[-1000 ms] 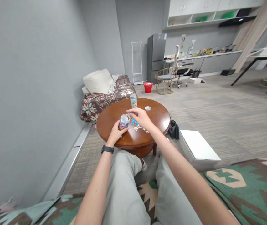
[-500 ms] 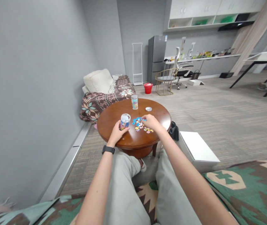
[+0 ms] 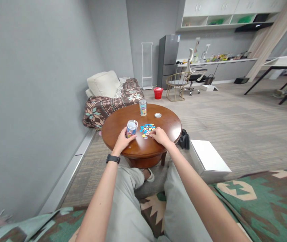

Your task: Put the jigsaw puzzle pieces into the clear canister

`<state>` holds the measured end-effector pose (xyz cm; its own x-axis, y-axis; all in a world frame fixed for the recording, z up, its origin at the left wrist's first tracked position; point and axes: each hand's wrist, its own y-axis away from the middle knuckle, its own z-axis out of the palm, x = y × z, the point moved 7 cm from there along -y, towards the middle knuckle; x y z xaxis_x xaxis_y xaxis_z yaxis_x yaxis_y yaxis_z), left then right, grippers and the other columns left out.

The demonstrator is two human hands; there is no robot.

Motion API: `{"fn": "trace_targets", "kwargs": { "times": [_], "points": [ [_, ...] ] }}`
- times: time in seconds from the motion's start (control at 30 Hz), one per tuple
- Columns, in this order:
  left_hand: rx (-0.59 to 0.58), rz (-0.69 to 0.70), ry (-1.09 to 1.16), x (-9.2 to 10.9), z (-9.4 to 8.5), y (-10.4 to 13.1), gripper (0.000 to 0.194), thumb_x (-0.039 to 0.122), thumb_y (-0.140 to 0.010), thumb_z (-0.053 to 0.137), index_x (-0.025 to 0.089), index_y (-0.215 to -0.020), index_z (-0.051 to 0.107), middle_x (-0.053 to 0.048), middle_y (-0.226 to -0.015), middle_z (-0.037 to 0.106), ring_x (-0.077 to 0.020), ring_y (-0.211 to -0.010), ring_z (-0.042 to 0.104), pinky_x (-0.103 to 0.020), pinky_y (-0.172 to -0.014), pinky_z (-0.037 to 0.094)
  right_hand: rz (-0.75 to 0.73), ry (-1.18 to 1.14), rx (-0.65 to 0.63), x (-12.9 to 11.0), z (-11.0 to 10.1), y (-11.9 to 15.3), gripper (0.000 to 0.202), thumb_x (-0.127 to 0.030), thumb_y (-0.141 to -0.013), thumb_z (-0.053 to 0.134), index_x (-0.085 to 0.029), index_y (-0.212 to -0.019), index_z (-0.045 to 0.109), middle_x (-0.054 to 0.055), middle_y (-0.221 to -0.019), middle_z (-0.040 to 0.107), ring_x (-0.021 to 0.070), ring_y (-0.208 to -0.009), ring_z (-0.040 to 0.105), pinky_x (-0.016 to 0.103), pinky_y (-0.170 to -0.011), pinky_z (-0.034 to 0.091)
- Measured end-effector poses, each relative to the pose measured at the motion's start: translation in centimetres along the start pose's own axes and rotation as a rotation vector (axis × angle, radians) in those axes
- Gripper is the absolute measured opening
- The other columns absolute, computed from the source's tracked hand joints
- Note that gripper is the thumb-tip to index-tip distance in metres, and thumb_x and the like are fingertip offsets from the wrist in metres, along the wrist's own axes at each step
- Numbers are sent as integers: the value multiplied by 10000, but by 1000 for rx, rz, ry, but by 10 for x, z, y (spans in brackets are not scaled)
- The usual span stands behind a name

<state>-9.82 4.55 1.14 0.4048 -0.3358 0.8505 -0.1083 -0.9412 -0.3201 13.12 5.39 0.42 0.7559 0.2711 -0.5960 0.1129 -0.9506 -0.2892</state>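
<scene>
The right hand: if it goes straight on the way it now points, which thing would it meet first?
The right hand would likely meet the loose puzzle pieces first; it sits at their right edge, though contact is hard to judge.

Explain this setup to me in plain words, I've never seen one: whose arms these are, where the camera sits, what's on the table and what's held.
There is no machine here: these are a person's bare arms, seen from a camera worn on the head, looking forward and down. The left hand holds a blue printed canister with a clear rim. The right hand touches a pile of small multicoloured jigsaw pieces; whether it grips one is hidden. On the round brown wooden table also stand a light-blue printed canister with a silver lid and, lying separately, a round silver lid.
</scene>
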Motion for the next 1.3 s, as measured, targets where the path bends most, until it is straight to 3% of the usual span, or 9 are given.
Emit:
{"fn": "trace_targets", "kwargs": {
  "times": [0.27, 0.53, 0.73, 0.93, 1.07, 1.3],
  "points": [
    [-12, 5, 8, -1, 0, -2, 601, 457, -700, 751, 168, -1199, 579, -101, -1173, 681, -261, -1110, 629, -395, -1022, 469, -10, 12, 111, -4, 7, 3, 131, -149, -835, 639, -174, -907, 744, 102, -951, 699, 239, -948, 635, 353, -929, 488],
    [-7, 4, 1, 0, 0, -1, 594, 456, -705, 750, 183, -1203, 575, -89, -1194, 673, -262, -1119, 629, -382, -1026, 466, -50, 3, 65, -5, 7, 5, 129, -128, -859, 599, -163, -809, 713, 101, -936, 679, 232, -946, 600, 349, -933, 463],
    [-1, 15, 10, 1, 0, 0, 580, 459, -700, 759, 172, -1171, 579, -95, -1174, 679, -265, -1099, 635, -388, -1016, 468, -102, 88, 81, -9, 10, 8, 170, -146, -942, 524, -149, -993, 687, 120, -1050, 642, 215, -961, 589, 329, -923, 461],
    [-13, 16, 32, -3, 1, -3, 596, 461, -692, 764, 177, -1182, 577, -90, -1181, 682, -262, -1097, 639, -392, -1016, 472, -80, 153, 118, -12, 10, 13, 257, -151, -991, 419, -133, -1057, 667, 151, -1070, 636, 238, -994, 592, 349, -930, 459],
    [0, 17, 27, -6, 0, -3, 578, 472, -694, 763, 179, -1159, 583, -88, -1156, 686, -262, -1080, 640, -401, -1010, 474, -69, 39, 193, -9, 4, 14, 279, -149, -981, 410, -150, -1122, 652, 137, -1072, 654, 237, -985, 616, 346, -916, 471],
    [-1, 18, 17, -4, 0, -1, 543, 449, -704, 763, 179, -1140, 585, -79, -1126, 684, -256, -1052, 642, -397, -994, 480, 8, -231, 284, 9, -4, 9, 255, -141, -924, 479, -171, -1048, 700, 107, -1053, 725, 220, -980, 666, 362, -935, 502]
  ]
}}
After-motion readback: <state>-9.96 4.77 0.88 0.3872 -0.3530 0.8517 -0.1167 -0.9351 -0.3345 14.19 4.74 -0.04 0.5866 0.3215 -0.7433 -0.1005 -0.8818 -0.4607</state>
